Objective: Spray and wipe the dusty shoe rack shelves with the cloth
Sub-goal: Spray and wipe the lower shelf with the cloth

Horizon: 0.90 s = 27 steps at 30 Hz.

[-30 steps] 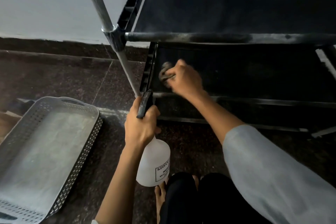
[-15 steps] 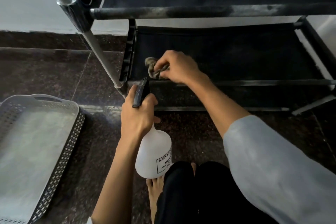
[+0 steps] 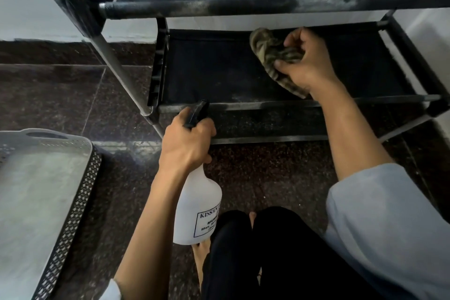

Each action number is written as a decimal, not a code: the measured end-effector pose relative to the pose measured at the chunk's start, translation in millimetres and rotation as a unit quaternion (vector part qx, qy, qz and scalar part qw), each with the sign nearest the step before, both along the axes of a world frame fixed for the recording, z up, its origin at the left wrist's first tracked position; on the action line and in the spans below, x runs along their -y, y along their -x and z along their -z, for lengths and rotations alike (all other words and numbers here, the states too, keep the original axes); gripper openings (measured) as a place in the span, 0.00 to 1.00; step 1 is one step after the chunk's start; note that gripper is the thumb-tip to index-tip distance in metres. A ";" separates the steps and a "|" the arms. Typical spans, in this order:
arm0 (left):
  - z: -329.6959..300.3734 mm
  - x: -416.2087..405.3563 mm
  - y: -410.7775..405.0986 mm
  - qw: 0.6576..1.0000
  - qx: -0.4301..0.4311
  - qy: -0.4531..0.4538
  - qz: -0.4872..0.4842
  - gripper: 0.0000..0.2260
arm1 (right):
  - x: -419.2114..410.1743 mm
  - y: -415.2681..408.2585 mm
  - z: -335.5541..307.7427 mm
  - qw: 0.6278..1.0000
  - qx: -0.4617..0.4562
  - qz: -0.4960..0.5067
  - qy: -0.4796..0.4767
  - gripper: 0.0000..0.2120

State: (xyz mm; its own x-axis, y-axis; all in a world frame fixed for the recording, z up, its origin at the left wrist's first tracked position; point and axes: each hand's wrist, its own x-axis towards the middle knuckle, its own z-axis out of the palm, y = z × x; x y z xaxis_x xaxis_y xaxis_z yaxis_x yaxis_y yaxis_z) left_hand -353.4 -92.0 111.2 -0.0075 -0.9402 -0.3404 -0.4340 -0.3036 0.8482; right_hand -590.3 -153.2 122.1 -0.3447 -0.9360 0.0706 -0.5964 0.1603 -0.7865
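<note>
The right hand [image 3: 308, 63] grips the cloth [image 3: 272, 56] with curled fingers, low on the bottom shelf [image 3: 214, 73]. The left hand [image 3: 186, 143] squeezes the bottle [image 3: 197, 209] by the shelf's front. This looks like the wiping step. Next, rub the dusty front bar [image 3: 267, 105].

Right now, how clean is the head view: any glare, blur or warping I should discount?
Head view: dim overall; the lower shelf is nearly black. Window glare streaks the floor. The tray at the left edge is smeared. The rack's pole bows from wide-angle distortion. The cloth and bottle read sharp.
</note>
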 end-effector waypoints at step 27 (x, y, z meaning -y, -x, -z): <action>-12.3 1.7 19.6 0.998 -0.052 -0.019 -0.022 0.05 | 10.9 -3.0 -0.9 0.974 -0.177 0.018 -0.142 0.17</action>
State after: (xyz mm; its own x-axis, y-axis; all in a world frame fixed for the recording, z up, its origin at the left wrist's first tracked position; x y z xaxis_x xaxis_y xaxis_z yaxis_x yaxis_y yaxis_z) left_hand -372.9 -93.7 123.5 -0.0027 -0.9266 -0.3761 -0.3300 -0.3542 0.8750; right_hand -587.3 -164.1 123.0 -0.3782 -0.9231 -0.0692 -0.8118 0.3666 -0.4545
